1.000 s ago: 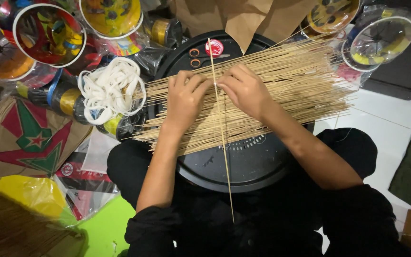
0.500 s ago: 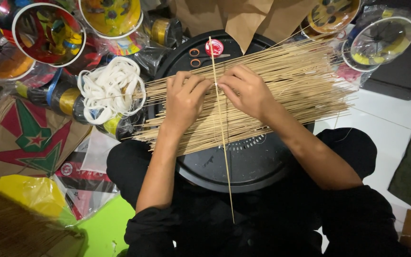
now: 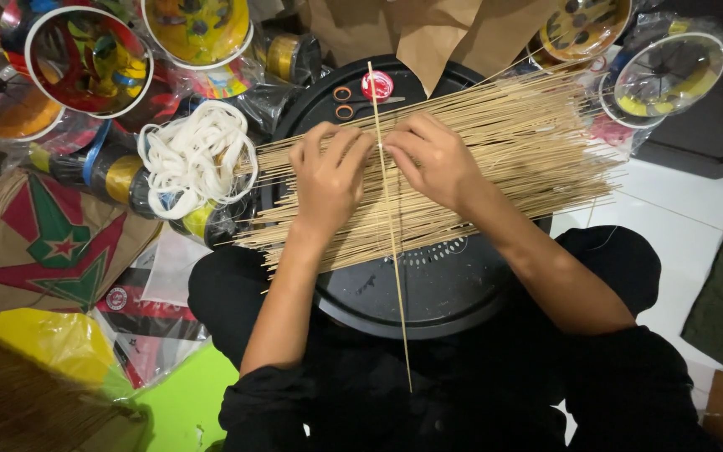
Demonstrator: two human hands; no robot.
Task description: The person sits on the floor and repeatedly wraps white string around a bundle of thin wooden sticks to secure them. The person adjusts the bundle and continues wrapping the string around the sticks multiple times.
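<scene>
A thick spread of thin bamboo sticks lies across a round black tray on my lap. One single long stick stands crosswise over the pile, running from the far rim toward my body. My left hand and my right hand rest on the pile and pinch this stick between fingertips on either side of it. Small orange-handled scissors and a red tape roll lie on the tray beyond my fingers.
A coil of white string lies to the left of the sticks. Colourful string spools crowd the far left, further ones the far right. Paper kites and plastic bags lie at left. Brown paper hangs at the far side. White tiles show at right.
My fingertips have shifted slightly on the single stick; it and the pile stay in nearly the same place.
</scene>
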